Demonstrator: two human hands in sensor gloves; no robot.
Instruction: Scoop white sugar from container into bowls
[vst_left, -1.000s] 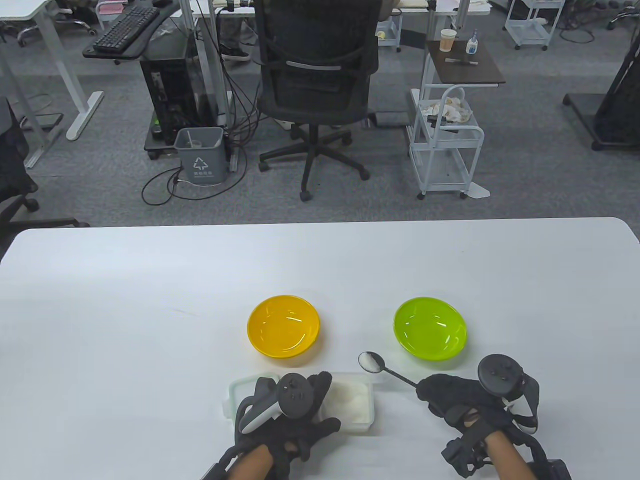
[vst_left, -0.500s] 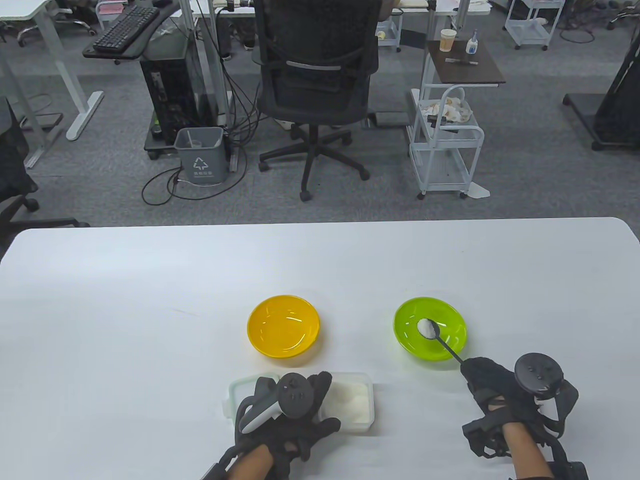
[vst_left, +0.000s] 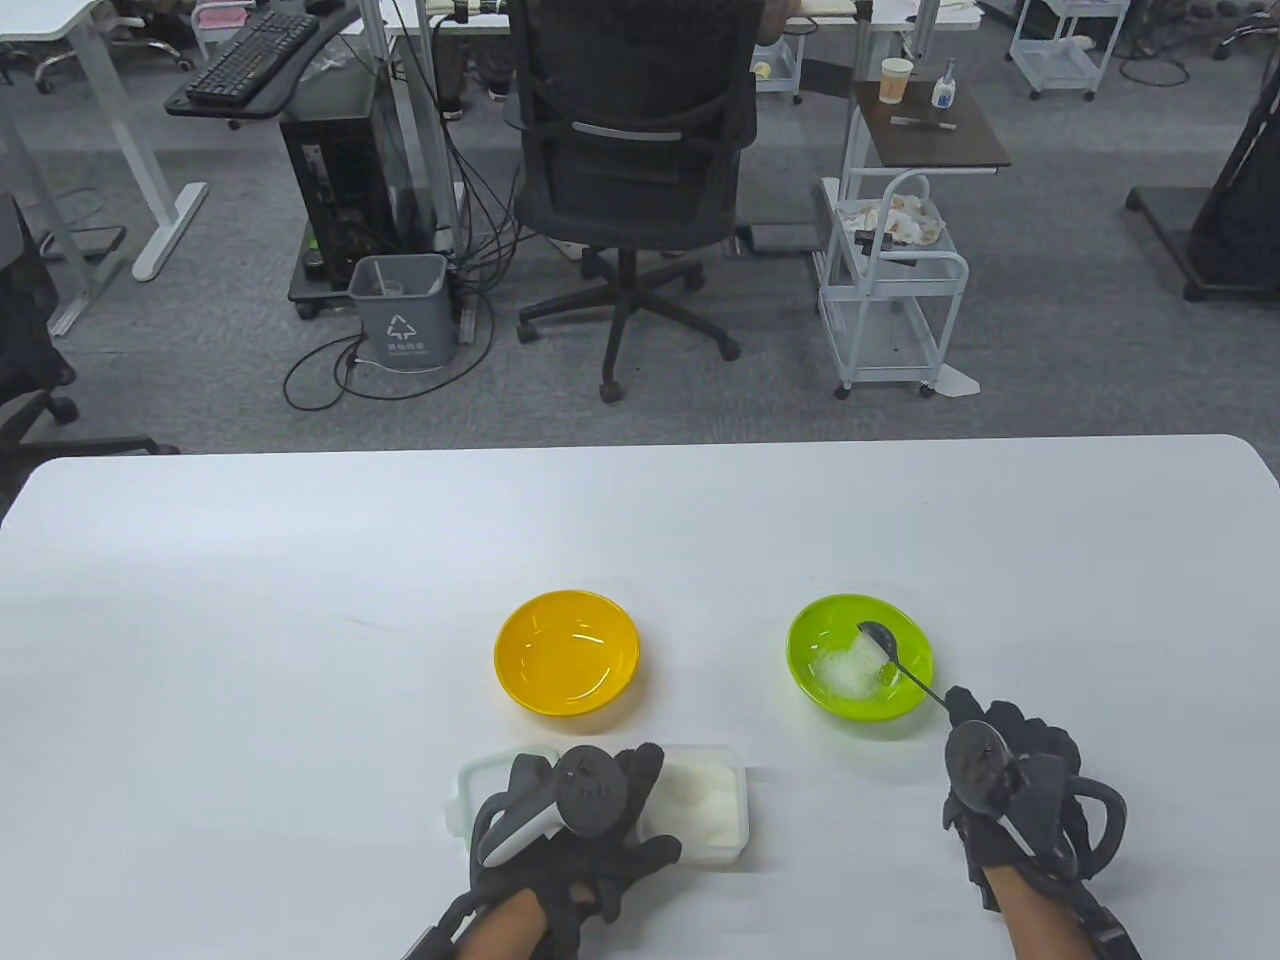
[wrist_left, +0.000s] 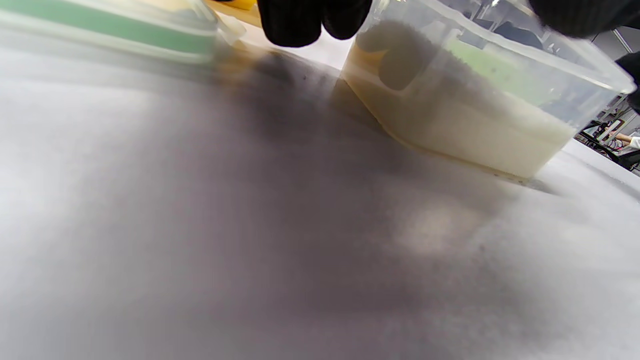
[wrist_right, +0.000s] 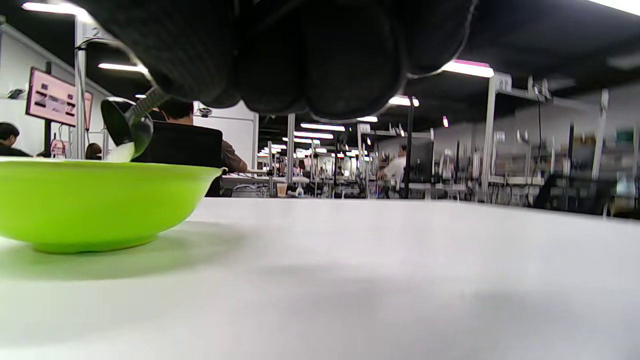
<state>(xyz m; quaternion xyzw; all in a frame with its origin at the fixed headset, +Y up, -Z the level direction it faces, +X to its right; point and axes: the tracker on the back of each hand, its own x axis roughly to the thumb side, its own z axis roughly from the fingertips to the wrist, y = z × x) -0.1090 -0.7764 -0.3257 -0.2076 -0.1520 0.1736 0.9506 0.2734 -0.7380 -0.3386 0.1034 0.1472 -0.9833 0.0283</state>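
A: Take the yellow bowl (vst_left: 566, 652) as the marker. What sits to its left?

B: Only bare white worktop (vst_left: 250, 650). Just nearer the person than the bowl lies a green-rimmed lid (vst_left: 480, 778), and the left hand (vst_left: 570, 820) rests across it and onto the clear container (vst_left: 700, 805) beside it, fingers spread wide along the container's wall.

A: And the sugar?

B: The container is partly filled with white sugar (wrist_left: 470, 125); the left wrist view shows fingertips (wrist_left: 290, 22) pressed at its corner.

A: Right of the yellow bowl?

B: The green bowl (vst_left: 860, 668), well apart from it, with a small heap of sugar (vst_left: 845, 672) inside. A dark spoon (vst_left: 890, 655) is tipped over it, its scoop above the far part of the bowl.

A: Who has the spoon?

B: The right hand (vst_left: 1010, 790), just right of and nearer than the green bowl, curled tight around the handle's end. In the right wrist view sugar is falling from the tilted scoop (wrist_right: 127, 127) into the bowl.
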